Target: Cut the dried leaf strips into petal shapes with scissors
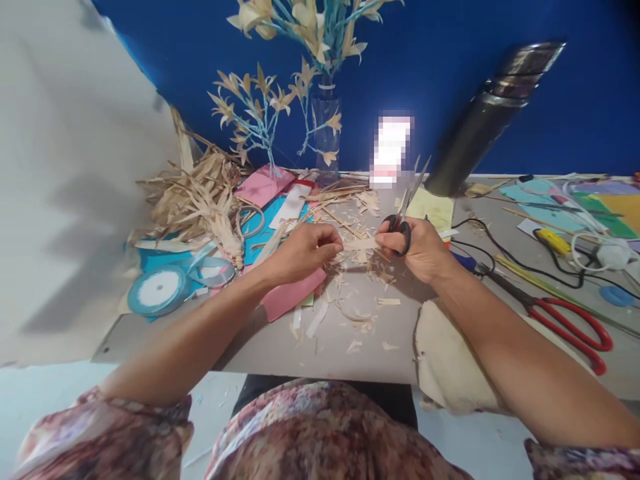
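Head view: left hand (305, 251) and right hand (423, 252) are pinching opposite ends of a pale strip (360, 245); right is also holding black-handled scissors (407, 233), blades pointing up.

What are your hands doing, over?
Left fingers: pinching strip. Right fingers: at strip's other end, also holding scissors, blades pointing away. Scraps cluttering table below.

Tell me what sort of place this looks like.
It looks like a craft worktable, though whether at home or in a workshop I can't tell. The signs are the pile of dried husks, the blue ribbon spool and the black-handled scissors in the right hand.
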A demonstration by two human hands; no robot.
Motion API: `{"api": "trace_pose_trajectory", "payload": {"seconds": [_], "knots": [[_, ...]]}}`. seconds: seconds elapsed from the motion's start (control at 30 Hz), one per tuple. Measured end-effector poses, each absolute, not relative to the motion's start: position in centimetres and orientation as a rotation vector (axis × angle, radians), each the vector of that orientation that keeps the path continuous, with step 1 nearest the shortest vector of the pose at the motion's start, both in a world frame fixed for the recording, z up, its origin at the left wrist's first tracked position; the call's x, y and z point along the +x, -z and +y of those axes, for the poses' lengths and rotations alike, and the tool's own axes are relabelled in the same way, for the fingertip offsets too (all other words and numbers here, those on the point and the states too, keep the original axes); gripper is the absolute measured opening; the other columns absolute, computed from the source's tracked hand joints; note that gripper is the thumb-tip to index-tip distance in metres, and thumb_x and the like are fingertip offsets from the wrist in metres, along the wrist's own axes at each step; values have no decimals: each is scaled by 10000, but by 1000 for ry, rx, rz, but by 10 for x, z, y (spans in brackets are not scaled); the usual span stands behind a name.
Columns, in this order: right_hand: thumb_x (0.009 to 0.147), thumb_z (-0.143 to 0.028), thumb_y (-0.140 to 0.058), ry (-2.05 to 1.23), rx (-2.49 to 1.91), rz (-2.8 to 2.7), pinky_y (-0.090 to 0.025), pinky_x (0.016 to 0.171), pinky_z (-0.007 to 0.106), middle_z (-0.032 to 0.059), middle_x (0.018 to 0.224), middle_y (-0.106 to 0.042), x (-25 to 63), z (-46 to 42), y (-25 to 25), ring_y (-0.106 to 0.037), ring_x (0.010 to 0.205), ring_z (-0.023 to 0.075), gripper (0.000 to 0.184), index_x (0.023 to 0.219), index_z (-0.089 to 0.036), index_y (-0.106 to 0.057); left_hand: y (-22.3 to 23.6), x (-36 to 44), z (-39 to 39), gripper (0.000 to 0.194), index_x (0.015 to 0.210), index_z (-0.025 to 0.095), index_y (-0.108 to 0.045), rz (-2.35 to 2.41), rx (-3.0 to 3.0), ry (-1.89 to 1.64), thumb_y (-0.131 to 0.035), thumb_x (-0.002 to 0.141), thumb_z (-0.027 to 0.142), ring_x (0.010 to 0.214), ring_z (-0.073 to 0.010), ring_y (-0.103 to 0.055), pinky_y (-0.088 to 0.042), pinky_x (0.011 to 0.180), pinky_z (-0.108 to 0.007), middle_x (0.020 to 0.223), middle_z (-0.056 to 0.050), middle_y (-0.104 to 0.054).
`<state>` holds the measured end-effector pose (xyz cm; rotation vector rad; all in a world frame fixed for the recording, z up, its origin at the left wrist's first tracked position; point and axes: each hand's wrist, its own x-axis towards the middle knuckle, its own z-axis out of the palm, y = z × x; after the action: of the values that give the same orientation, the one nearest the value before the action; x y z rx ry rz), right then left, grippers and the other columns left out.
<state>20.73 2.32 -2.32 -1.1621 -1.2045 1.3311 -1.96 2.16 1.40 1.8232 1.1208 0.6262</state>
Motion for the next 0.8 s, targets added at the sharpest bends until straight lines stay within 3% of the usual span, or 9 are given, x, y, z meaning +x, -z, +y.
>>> {"api": "trace_pose_trajectory", "payload": {"seconds": [0.1,0.23,0.3,0.5,0.63,0.7,0.8], "knots": [[599,-298,-802,-1382,-1123,-1183,-351,455,231,-35,562,-545,208,24,23,-469,480,94,283,770,-152,-629,-27,-32,22,190,777,144,-675,1195,1825,-635,-586,844,299,613,-126,-558,-413,584,-234,665,-23,-629],[596,-310,-801,-1428,-1090,-1218,-372,482,231,-40,576,-558,203,18,17,-477,492,94,287,765,-153,-630,-26,-30,17,308,993,160,-672,1084,1621,-769,-644,829,419,738,-149,-612,-460,645,-247,896,-62,-679],[597,-315,-805,-1450,-1099,-1232,-381,489,227,-42,578,-567,201,16,15,-482,498,94,297,775,-154,-630,-17,-20,11,330,1015,167,-658,978,1455,-711,-646,824,436,628,-127,-587,-457,581,-249,878,-56,-677],[661,-383,-804,-1523,-1072,-1250,-394,491,217,-27,574,-577,203,15,16,-501,495,96,318,793,-142,-643,3,2,1,228,731,162,-597,951,1120,-763,-740,739,339,508,-109,-530,-368,451,-205,598,-9,-606],[657,-519,-799,-1693,-898,-1219,-470,588,250,45,811,-659,203,14,16,-617,643,146,480,918,-147,-645,1,1,2,227,688,163,-573,919,1012,-833,-754,726,294,495,-83,-505,-396,496,-195,562,20,-573],[631,-481,-829,-1743,-894,-1247,-462,606,247,49,848,-664,200,11,16,-622,698,160,521,984,-156,-627,2,0,2,226,688,162,-571,914,1010,-838,-754,735,286,502,-80,-504,-404,516,-195,563,22,-573],[657,-381,-816,-1631,-1039,-1292,-384,539,211,-7,701,-609,193,6,17,-531,606,117,396,919,-157,-621,7,-1,0,244,698,157,-574,911,1036,-808,-755,748,312,499,-84,-507,-389,498,-194,573,11,-586]]}}
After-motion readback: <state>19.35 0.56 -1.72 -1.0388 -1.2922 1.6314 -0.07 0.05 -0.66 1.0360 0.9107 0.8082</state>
